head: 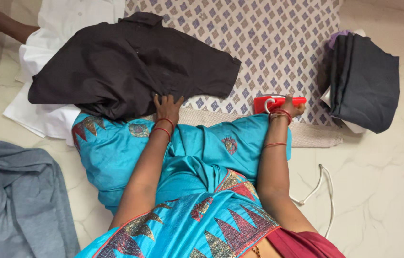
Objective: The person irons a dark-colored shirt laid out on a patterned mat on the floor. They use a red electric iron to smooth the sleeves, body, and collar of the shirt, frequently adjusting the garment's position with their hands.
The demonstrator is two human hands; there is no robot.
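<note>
Head view, looking down at a floor setup. Patterned mat (278,43) spread on pale tiled floor (383,181). Near the mat's right edge: stack of folded dark clothes (366,79). At the left edge, white cloth (44,57) partly under the work piece. Grey garment (15,196) crumpled on the floor at lower left, well apart. White cord (323,188) loops on the floor at right of the person. Person's turquoise sari (197,157) covers the mat's near edge and blocks sight of it there. Another person's arm shows at the top left corner.

Left hand (167,106): open, fingers spread, pressing flat on the hem of the dark shirt (130,64).
Right hand (289,107): closed round the handle of the red iron (276,102), which sits on the mat near its near edge, right of the shirt, not touching it.

Dark shirt: lies across the mat's left part, short sleeve out to the right, collar toward the far edge, fabric wrinkled, lower left bunched over the white cloth.
</note>
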